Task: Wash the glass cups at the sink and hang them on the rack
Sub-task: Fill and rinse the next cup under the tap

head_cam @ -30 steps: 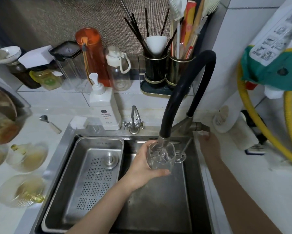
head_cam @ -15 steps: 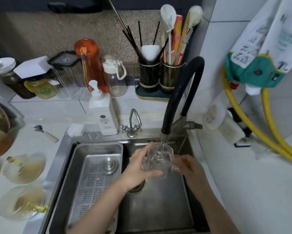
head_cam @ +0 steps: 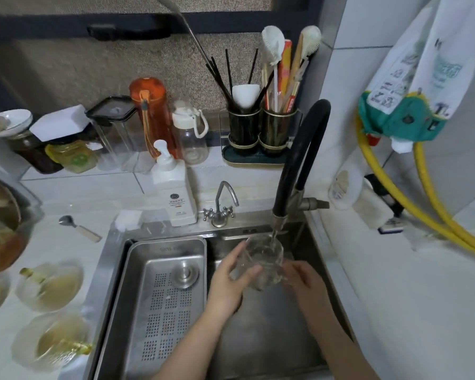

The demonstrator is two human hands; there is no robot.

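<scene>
Glass cup (head_cam: 263,263) sits over the sink (head_cam: 272,338) under the black faucet's (head_cam: 299,160) running water, a perforated tray (head_cam: 165,305) (steel) just left; left hand (head_cam: 228,286) grips its side, right hand (head_cam: 303,281) clasps the other

No legible text (soap bottle (head_cam: 178,196) label blurred)

Plates (head_cam: 51,286) at left blur; sink's (head_cam: 258,338) near edge is cut off.
</scene>
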